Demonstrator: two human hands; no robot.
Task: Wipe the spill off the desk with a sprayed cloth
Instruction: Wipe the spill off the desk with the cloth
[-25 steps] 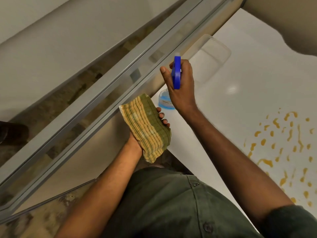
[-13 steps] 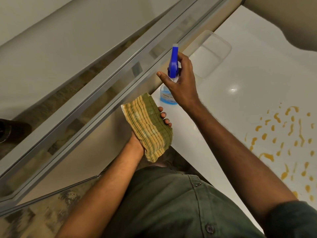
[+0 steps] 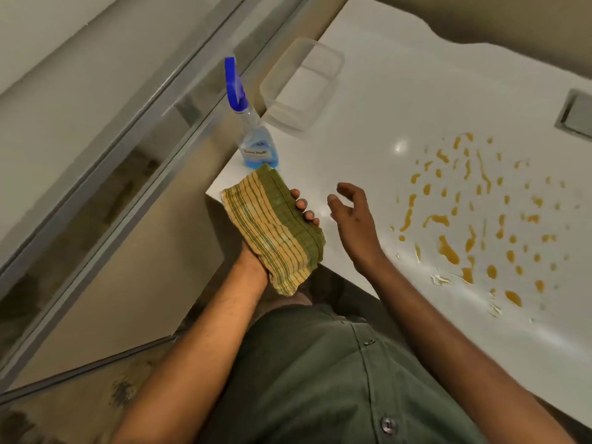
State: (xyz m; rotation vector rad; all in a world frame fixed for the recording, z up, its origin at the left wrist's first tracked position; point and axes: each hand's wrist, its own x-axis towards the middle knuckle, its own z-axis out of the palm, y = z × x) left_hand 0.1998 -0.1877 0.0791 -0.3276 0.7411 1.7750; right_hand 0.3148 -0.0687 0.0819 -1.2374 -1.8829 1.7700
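A folded green and yellow striped cloth point(image 3: 272, 229) lies in my left hand point(image 3: 304, 208), whose fingertips curl around its right edge, just off the desk's near left corner. My right hand point(image 3: 352, 216) hovers open and empty beside the cloth, over the white desk point(image 3: 368, 161). A clear spray bottle point(image 3: 253, 139) with blue liquid and a blue trigger head stands upright on the desk's left edge, just beyond the cloth. An orange spill point(image 3: 474, 216) of many drops and streaks spreads across the desk to the right of my right hand.
A clear plastic container point(image 3: 304, 88) sits on the desk behind the bottle. A grey metal fitting point(image 3: 576, 113) is set into the desk at the far right. A glass partition with metal rails point(image 3: 128, 149) runs along the left, with floor below.
My right hand set the spray bottle down on the desk's left edge, let go, and drew back toward the cloth. The cloth stays in my left hand.
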